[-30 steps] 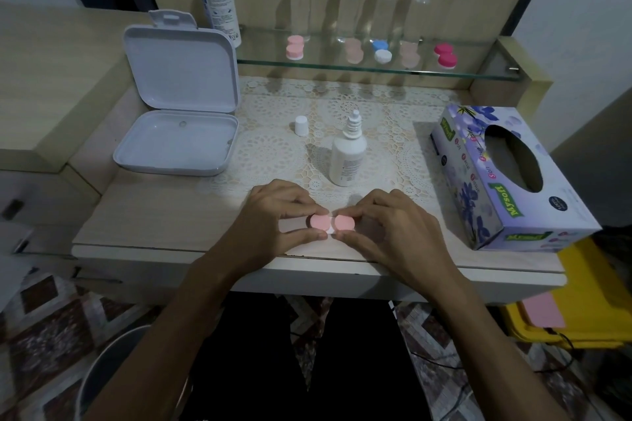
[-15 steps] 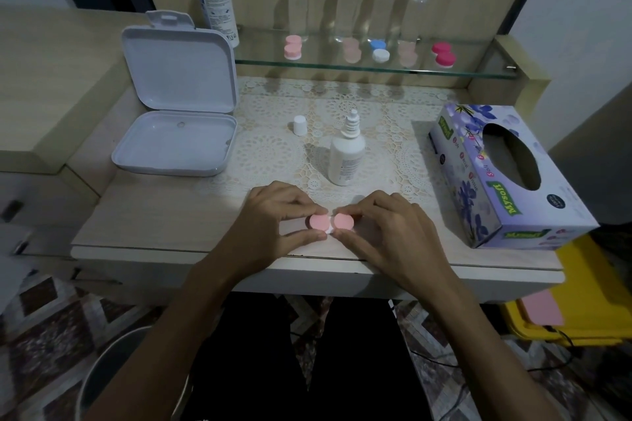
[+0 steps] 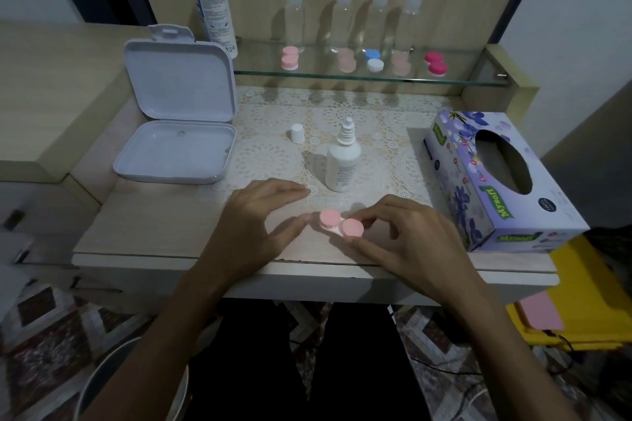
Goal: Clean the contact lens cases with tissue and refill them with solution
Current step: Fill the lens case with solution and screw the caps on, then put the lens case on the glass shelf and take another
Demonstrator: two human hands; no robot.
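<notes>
1. Compared with the earlier frame, left hand (image 3: 254, 219) is spreading its fingers and letting go of the pink twin-cap contact lens case (image 3: 340, 223).
2. Right hand (image 3: 402, 236) is pinching the case's right cap; the case is resting near the front edge of the pale wooden table (image 3: 154, 232).
3. Just behind the case, an uncapped white solution bottle (image 3: 342, 161) is standing beside its loose white cap (image 3: 297, 132).
4. An open white hinged plastic box (image 3: 178, 126) is sitting to the left; a purple floral tissue box (image 3: 496, 178) is lying to the right.
5. Four other lens cases and four clear bottles are lining the glass shelf (image 3: 461, 77), alongside a tall white bottle (image 3: 213, 7).
6. Dim lighting is blurring the labels; whether tissue remains in the box cannot be told.
</notes>
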